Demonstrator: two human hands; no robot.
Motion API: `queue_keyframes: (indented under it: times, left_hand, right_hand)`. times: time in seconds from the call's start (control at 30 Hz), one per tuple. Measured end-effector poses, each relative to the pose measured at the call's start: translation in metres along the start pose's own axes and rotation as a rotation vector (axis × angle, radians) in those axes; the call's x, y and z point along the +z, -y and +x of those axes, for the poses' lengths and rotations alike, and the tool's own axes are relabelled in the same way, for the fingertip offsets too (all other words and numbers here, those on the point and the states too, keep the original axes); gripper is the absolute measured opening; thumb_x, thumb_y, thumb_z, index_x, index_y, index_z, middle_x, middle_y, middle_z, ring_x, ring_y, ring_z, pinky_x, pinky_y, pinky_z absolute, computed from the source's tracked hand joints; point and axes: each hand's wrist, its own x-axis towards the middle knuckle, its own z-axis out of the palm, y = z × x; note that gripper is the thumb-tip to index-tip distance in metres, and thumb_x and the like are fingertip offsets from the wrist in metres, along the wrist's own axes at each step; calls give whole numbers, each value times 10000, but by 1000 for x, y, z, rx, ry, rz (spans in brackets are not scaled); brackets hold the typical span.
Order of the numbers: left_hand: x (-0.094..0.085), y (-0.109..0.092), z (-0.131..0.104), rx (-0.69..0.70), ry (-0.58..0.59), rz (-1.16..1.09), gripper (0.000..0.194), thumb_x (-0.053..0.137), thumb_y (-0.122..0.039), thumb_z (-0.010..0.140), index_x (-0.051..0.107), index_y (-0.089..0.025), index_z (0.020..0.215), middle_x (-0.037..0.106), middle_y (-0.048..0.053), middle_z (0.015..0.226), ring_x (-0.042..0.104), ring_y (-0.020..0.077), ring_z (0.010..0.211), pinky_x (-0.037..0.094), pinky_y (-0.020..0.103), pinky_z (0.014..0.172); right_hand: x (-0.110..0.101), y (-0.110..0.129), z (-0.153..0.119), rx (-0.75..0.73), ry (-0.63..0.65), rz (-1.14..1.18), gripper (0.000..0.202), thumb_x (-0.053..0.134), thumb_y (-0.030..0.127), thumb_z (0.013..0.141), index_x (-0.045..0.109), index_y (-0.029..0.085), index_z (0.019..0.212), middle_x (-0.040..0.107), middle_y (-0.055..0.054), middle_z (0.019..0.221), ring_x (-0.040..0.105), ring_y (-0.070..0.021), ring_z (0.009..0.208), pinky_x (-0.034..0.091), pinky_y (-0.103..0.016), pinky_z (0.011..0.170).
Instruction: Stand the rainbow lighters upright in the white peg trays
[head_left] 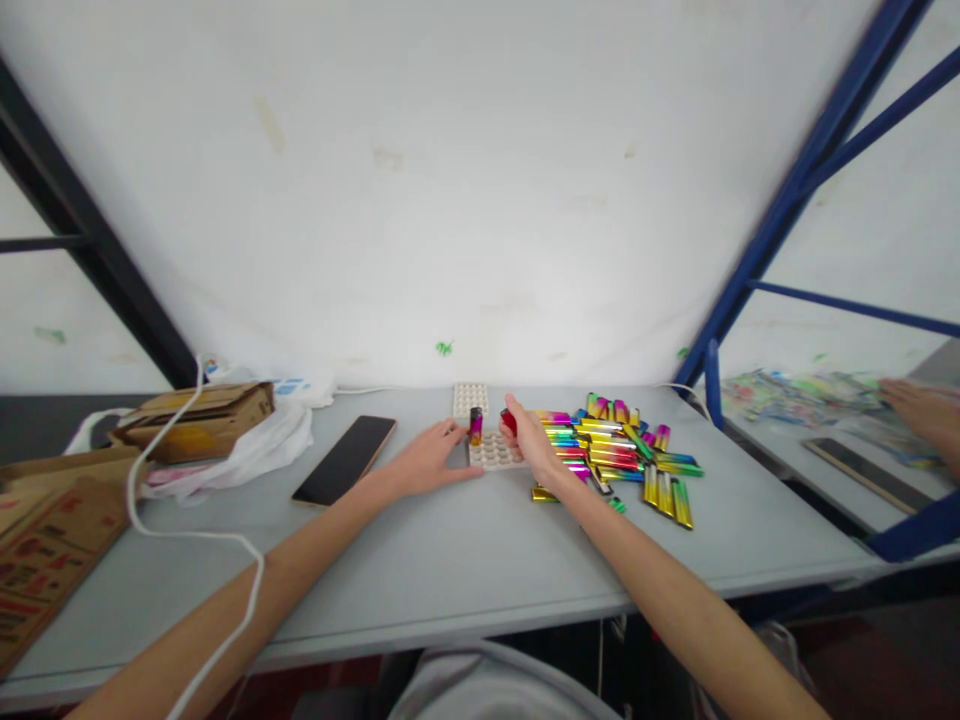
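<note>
A pale tray with rows of round holes [496, 452] lies on the table between my hands. One purple and gold lighter [475, 428] stands upright at its left end. My left hand [431, 455] rests at the tray's left side, thumb and fingers apart, with nothing seen in it. My right hand [531, 440] is closed around a red lighter [509, 421] over the tray's right part; the fingers hide most of it. Right of that hand lies a loose pile of shiny multicoloured lighters [611, 452].
A second holed tray [471, 398] lies behind, near the wall. To the left are a phone [346, 460], a plastic bag [281, 432] and cardboard boxes [206, 420]. A white cable [202, 535] hangs across my left forearm. Another person's hand [922, 405] shows at far right, beyond the blue frame [765, 240].
</note>
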Motion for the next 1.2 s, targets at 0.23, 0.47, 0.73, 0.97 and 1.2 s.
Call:
queue_keyframes:
  times: [0.23, 0.47, 0.73, 0.97, 1.2]
  left_hand:
    - [0, 0, 0, 9, -15, -13, 559, 603, -682, 907, 627, -190, 1172, 629, 112, 1122, 618, 299, 1072, 498, 406, 959]
    - [1, 1, 0, 7, -18, -5, 596, 597, -698, 905, 623, -191, 1218, 632, 114, 1151, 622, 300, 1089, 496, 412, 978]
    - [0, -1, 0, 23, -18, -5, 601, 603, -680, 910, 596, -207, 1279, 635, 117, 1207, 614, 312, 1147, 478, 426, 1030]
    - [2, 1, 0, 15, -30, -2, 604, 594, -702, 903, 611, -196, 1233, 634, 110, 1119, 622, 300, 1053, 502, 427, 958]
    - [3, 2, 0, 15, -31, -9, 617, 582, -720, 898, 628, -182, 1196, 636, 119, 1112, 622, 308, 1055, 498, 435, 968]
  right_hand:
    - [3, -4, -1, -60, -57, -59, 423, 368, 418, 952, 348, 238, 570, 285, 65, 486, 213, -95, 436, 177, -254, 443]
    - [-4, -5, 1, -41, 17, -58, 548, 344, 643, 971, 394, 240, 602, 268, 72, 487, 228, -102, 424, 197, -255, 437]
    - [-9, -9, 3, -433, -33, -376, 475, 365, 622, 1020, 593, 208, 1065, 572, -8, 798, 553, -165, 643, 467, -298, 631]
    - [-10, 1, -6, -633, 22, -703, 345, 581, 485, 995, 638, 194, 817, 640, -19, 781, 595, -180, 746, 467, -298, 736]
    - [-4, 3, -10, -589, 58, -555, 261, 645, 438, 971, 732, 197, 1021, 772, -47, 948, 710, -200, 871, 503, -300, 832]
